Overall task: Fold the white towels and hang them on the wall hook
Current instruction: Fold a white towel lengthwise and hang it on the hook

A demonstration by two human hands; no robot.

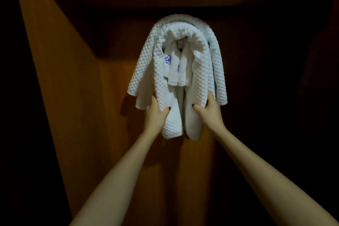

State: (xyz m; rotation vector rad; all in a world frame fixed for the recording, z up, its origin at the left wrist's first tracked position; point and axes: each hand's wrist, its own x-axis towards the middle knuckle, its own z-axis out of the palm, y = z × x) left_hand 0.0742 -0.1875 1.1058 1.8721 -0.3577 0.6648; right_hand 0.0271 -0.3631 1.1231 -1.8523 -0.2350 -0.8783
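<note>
We are recording a dim frame. A light wedge is falling across the wooden wall [55, 79]; the white towels [176, 71] are casting a shadow lower left. Edges are reading black, detail soft.

The dark wooden wall [110, 134] fills the frame, lit in an orange band at left; at upper centre the white towels [146, 71] hang draped in layers against it; their support is hidden under the cloth.

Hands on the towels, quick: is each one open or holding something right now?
Left hand: grips the hanging white towels near their lower left edge.
Right hand: grips the same towels on the right side.
</note>
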